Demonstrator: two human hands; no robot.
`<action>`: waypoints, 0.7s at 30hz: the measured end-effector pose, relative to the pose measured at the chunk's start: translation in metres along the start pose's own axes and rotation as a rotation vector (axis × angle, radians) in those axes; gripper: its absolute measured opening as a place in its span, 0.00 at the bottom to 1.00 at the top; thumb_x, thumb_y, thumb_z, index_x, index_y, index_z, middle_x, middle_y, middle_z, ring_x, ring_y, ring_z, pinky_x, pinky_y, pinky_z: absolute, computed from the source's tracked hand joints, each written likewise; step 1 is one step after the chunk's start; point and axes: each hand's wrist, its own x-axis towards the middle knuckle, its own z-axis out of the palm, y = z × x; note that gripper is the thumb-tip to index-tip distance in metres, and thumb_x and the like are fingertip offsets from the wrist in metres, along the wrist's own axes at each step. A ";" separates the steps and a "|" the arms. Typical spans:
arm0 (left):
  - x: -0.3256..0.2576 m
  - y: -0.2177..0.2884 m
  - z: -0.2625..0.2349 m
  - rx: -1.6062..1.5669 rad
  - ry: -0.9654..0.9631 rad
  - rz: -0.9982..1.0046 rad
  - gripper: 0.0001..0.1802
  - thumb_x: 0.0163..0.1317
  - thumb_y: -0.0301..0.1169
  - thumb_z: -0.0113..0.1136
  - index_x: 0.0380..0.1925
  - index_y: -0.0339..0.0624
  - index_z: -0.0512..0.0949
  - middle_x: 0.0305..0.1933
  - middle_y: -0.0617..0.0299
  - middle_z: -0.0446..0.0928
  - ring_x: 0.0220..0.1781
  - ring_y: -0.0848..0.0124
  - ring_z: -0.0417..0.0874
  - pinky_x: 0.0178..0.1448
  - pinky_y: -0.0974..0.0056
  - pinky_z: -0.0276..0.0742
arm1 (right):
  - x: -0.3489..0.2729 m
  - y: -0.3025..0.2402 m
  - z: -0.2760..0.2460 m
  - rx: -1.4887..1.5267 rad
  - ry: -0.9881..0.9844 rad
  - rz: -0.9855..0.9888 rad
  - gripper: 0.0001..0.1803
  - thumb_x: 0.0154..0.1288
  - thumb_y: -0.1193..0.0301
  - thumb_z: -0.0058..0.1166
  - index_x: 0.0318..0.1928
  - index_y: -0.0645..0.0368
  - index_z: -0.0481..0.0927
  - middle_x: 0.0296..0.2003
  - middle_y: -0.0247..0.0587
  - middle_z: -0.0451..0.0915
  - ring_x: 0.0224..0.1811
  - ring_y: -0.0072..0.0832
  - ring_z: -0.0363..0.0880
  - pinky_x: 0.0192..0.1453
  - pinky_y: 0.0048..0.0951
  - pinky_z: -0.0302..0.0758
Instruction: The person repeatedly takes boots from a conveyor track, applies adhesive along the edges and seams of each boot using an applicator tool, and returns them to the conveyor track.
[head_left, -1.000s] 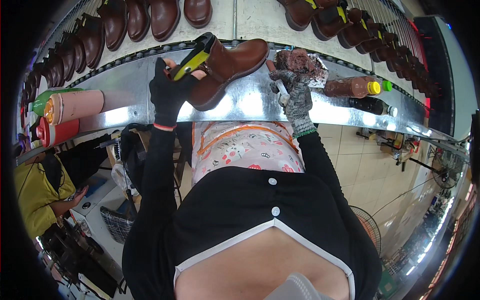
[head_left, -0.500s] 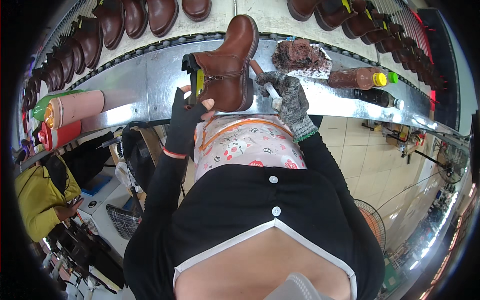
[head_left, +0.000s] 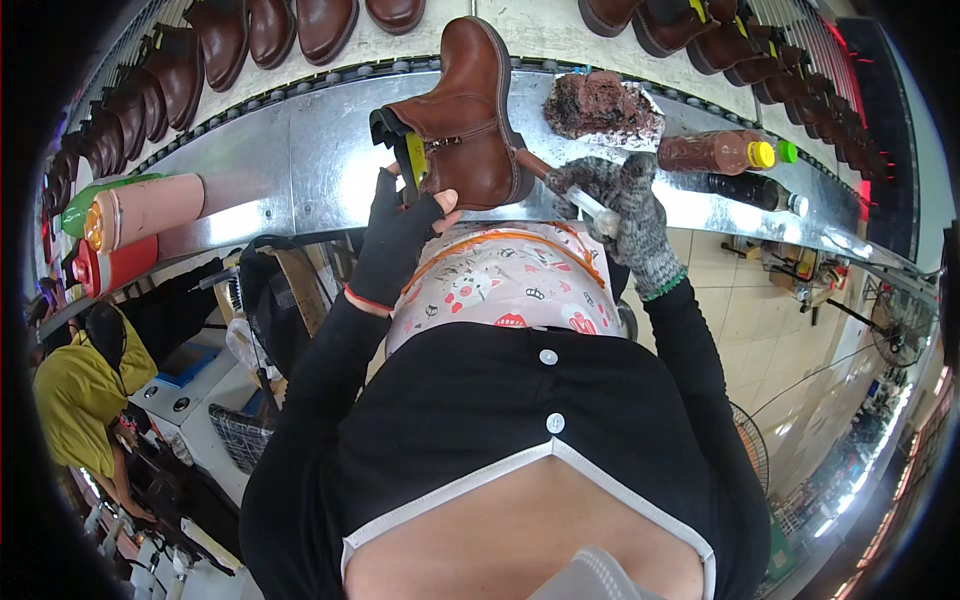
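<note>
Boot stands on ledge, bottles to its right.

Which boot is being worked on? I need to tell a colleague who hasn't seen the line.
Find the shiny metal shelf that curves along the conveyor of brown boots. At its middle, the brown leather ankle boot is held by the left hand in a black fingerless glove, while the right hand in a grey knitted glove puts a thin tool to it. Alone among the boots, it has a yellow insert in its opening.

**Clearance along the metal surface**

Bare metal surface left of centre offers passage. Obstacles: brown boot at upper centre, dark rag beside it, bottles right, cylinders left, boot row above.
</note>
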 end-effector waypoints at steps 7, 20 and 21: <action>0.000 0.006 0.011 -0.070 -0.018 0.037 0.27 0.58 0.28 0.59 0.56 0.44 0.61 0.47 0.61 0.70 0.46 0.74 0.76 0.49 0.68 0.79 | -0.028 -0.011 0.005 -0.291 -0.101 -0.017 0.49 0.54 0.28 0.35 0.46 0.67 0.74 0.42 0.44 0.77 0.43 0.27 0.74 0.46 0.25 0.70; 0.015 0.009 0.013 -0.372 -0.042 0.012 0.20 0.57 0.28 0.60 0.47 0.39 0.65 0.46 0.58 0.70 0.46 0.70 0.76 0.49 0.67 0.81 | -0.055 0.007 0.019 -0.581 0.075 -0.289 0.18 0.46 0.71 0.48 0.41 0.60 0.79 0.40 0.46 0.81 0.43 0.40 0.81 0.50 0.32 0.74; 0.015 0.010 0.013 -0.406 -0.036 0.014 0.19 0.57 0.28 0.60 0.46 0.38 0.66 0.46 0.57 0.71 0.46 0.69 0.77 0.49 0.67 0.81 | -0.056 0.008 0.021 -0.548 0.091 -0.271 0.18 0.46 0.72 0.46 0.41 0.61 0.79 0.40 0.47 0.80 0.43 0.39 0.81 0.50 0.32 0.74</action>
